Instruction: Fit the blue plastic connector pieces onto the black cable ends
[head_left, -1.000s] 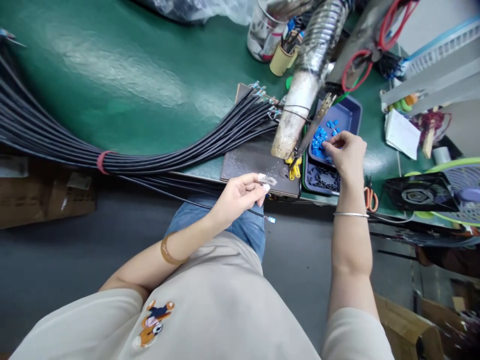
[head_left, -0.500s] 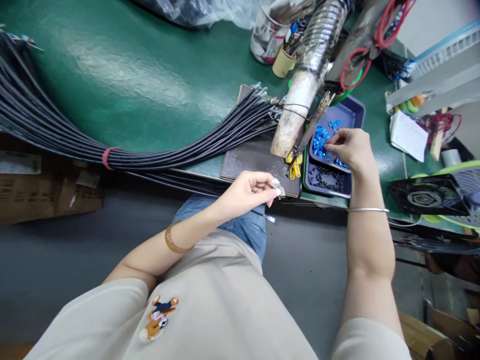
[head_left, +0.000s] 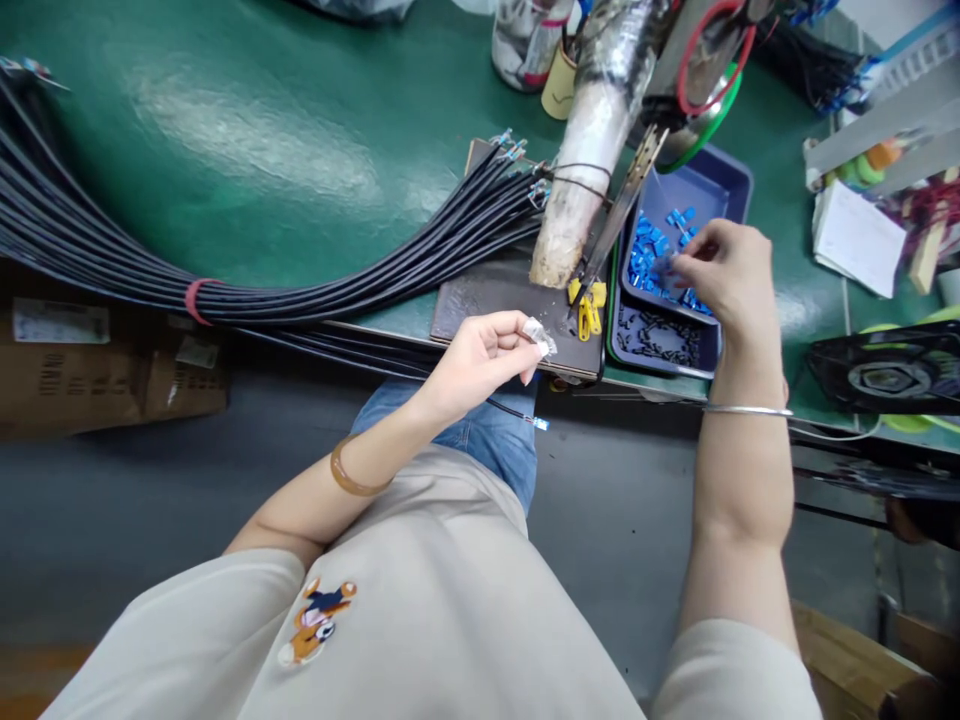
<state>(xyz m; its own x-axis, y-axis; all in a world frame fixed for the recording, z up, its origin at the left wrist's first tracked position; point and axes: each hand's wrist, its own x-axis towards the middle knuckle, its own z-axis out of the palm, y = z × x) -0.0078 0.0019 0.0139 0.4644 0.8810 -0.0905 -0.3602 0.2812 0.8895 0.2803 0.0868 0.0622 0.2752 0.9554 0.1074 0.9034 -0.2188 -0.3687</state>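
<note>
My left hand (head_left: pixel 491 362) is closed, its thumb and fingers pinching a small crumpled whitish piece (head_left: pixel 539 337) in front of the dark board (head_left: pixel 480 296). Over the upper blue tray (head_left: pixel 731 180), my right hand (head_left: pixel 724 268) has its fingertips pinched together above small blue connectors (head_left: pixel 649 250); whatever is between them is too small to make out. Just below, a second tray (head_left: pixel 664 365) holds small black parts. Yellow pieces (head_left: pixel 589 310) lie on the board by the trays. A cable end with a blue connector (head_left: pixel 541 424) hangs below my left hand.
A thick bundle of black cables (head_left: pixel 300 300) crosses the green table (head_left: pixel 247 130). Above the board hangs a wrapped duct (head_left: pixel 577 190), with scissors (head_left: pixel 701 60) beside it. A black fan (head_left: pixel 892 378) and white papers (head_left: pixel 857 238) are at the right.
The view has shifted slightly. My right hand has lifted a little and drawn its fingertips together over the blue connectors. My left hand keeps its pinch on the whitish piece.
</note>
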